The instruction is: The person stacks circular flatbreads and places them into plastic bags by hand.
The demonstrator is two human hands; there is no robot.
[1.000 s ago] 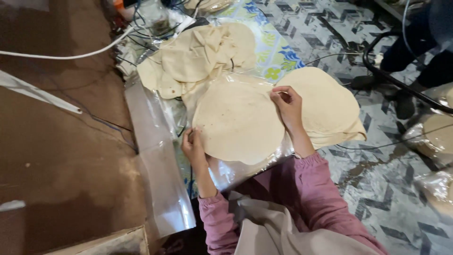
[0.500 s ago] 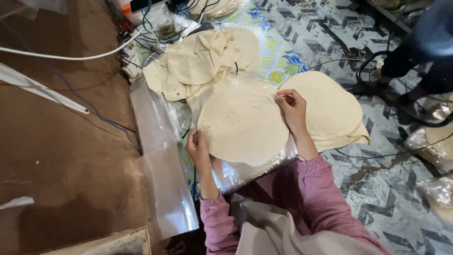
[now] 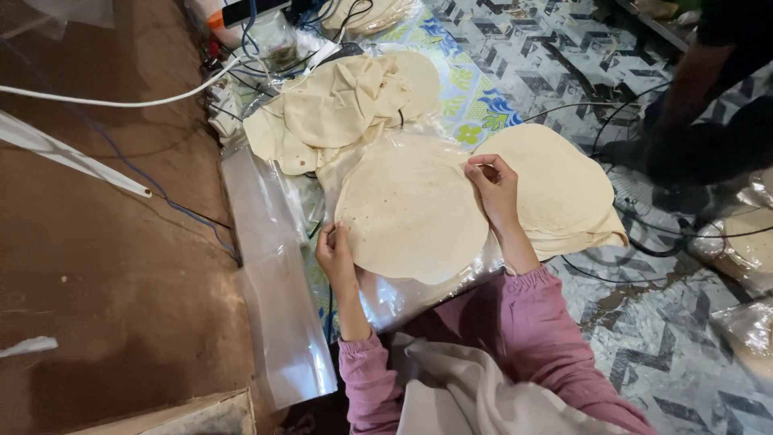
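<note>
- Round flatbread (image 3: pixel 411 213) lies flat on clear plastic sheet (image 3: pixel 278 322), spread over the patterned mat (image 3: pixel 692 354).
- Your left hand (image 3: pixel 335 251) pinches its left edge, fingers closed on the rim.
- Your right hand (image 3: pixel 494 187) grips the right edge, fingers curled over it.
- Stack of flatbreads (image 3: pixel 564 189) sits just right of it, under your right hand.
- Crumpled flatbreads (image 3: pixel 346 109) piled at the sheet's far end.
- Cables (image 3: pixel 121 103) run along the mat's far-left corner.
</note>
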